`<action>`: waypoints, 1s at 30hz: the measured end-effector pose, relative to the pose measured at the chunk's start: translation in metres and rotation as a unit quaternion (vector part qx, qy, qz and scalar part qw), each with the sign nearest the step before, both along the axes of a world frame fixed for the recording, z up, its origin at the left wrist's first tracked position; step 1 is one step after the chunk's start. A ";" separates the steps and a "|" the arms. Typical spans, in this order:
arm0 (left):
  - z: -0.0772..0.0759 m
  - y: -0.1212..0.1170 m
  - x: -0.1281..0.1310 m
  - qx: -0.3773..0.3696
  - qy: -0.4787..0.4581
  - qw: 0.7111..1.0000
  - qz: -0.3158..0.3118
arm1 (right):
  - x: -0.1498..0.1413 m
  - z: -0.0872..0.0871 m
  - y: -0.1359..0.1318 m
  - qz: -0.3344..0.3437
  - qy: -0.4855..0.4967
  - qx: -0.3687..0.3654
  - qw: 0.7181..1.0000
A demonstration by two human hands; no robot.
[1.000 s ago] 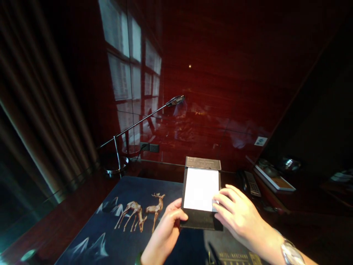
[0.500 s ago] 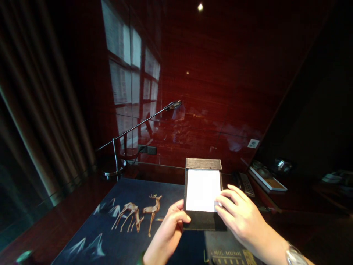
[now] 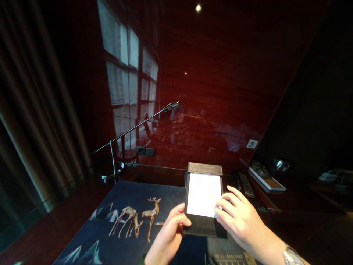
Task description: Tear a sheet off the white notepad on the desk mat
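Note:
A black notepad holder (image 3: 204,226) with a white paper pad (image 3: 203,194) is held over the desk, tilted up toward me. My left hand (image 3: 168,235) grips its lower left corner, thumb on top and fingers curled below. My right hand (image 3: 241,221) lies over the lower right corner, its fingertips touching the edge of the white paper. A metal watch (image 3: 291,256) sits on my right wrist.
A dark blue desk mat (image 3: 116,235) printed with golden deer covers the wooden desk. A thin chrome desk lamp (image 3: 116,162) stands at the back left beside wall sockets (image 3: 146,151). A telephone (image 3: 242,183) and a book (image 3: 266,179) lie at the right. Curtains hang at the left.
The view has tilted up slightly and the notepad has drifted a little right and down in the picture. Both hands keep the same hold on it.

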State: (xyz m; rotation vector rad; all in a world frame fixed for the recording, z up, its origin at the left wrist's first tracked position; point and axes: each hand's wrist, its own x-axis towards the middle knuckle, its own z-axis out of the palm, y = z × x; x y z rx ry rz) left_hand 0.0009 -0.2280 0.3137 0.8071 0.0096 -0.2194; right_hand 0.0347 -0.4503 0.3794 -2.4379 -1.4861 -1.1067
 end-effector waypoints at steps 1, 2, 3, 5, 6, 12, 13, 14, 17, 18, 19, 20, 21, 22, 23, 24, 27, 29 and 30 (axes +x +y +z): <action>0.000 0.000 0.001 -0.003 -0.001 1.000 -0.005 | 0.001 0.000 0.001 -0.002 0.002 0.000 1.000; 0.000 0.001 0.002 -0.006 0.003 1.000 -0.007 | 0.001 0.000 0.002 -0.003 0.004 -0.001 1.000; -0.001 0.001 0.003 -0.009 0.007 1.000 -0.008 | 0.002 0.000 0.002 -0.005 0.005 -0.001 1.000; -0.002 0.002 0.005 -0.007 0.007 1.000 -0.010 | 0.003 -0.001 0.003 -0.009 0.007 -0.005 1.000; -0.003 0.002 0.006 -0.006 0.006 1.000 -0.012 | 0.003 -0.001 0.003 -0.011 0.008 -0.008 1.000; -0.001 0.003 0.010 -0.004 0.003 1.000 -0.016 | 0.004 -0.003 0.003 -0.015 0.019 -0.018 1.000; -0.001 0.003 0.009 -0.005 0.002 1.000 -0.016 | 0.004 -0.002 0.004 -0.014 0.020 -0.018 1.000; -0.001 0.003 0.009 -0.007 0.004 1.000 -0.017 | 0.004 -0.002 0.005 -0.013 0.021 -0.018 1.000; -0.005 0.004 0.009 -0.010 0.012 1.000 -0.024 | 0.004 -0.002 0.006 -0.018 0.025 -0.021 0.999; -0.007 0.004 0.009 -0.010 0.012 1.000 -0.026 | 0.004 -0.002 0.006 -0.021 0.026 -0.022 0.999; -0.008 0.004 0.010 -0.009 0.013 0.999 -0.028 | 0.004 -0.004 0.006 -0.023 0.025 -0.022 0.999; -0.010 0.003 0.010 -0.009 0.015 0.999 -0.028 | 0.004 -0.005 0.006 -0.023 0.025 -0.023 0.999; -0.012 0.003 0.010 -0.008 0.015 0.999 -0.029 | 0.004 -0.008 0.005 -0.023 0.028 -0.027 0.999; -0.013 0.003 0.011 -0.008 0.015 0.999 -0.030 | 0.005 -0.010 0.004 -0.023 0.031 -0.032 0.999; -0.015 0.002 0.011 -0.009 0.016 0.999 -0.030 | 0.006 -0.013 0.003 -0.026 0.035 -0.039 0.998; -0.016 0.001 0.012 -0.010 0.018 0.999 -0.031 | 0.006 -0.016 0.002 -0.029 0.036 -0.045 0.998; -0.022 0.000 0.013 -0.008 0.024 0.999 -0.039 | 0.008 -0.025 0.001 -0.038 0.024 -0.061 0.997; -0.026 -0.002 0.013 -0.003 0.020 0.999 -0.048 | 0.008 -0.031 0.001 -0.048 0.018 -0.079 0.996; -0.028 -0.003 0.013 0.003 0.015 0.999 -0.052 | 0.008 -0.034 0.001 -0.055 0.017 -0.093 0.994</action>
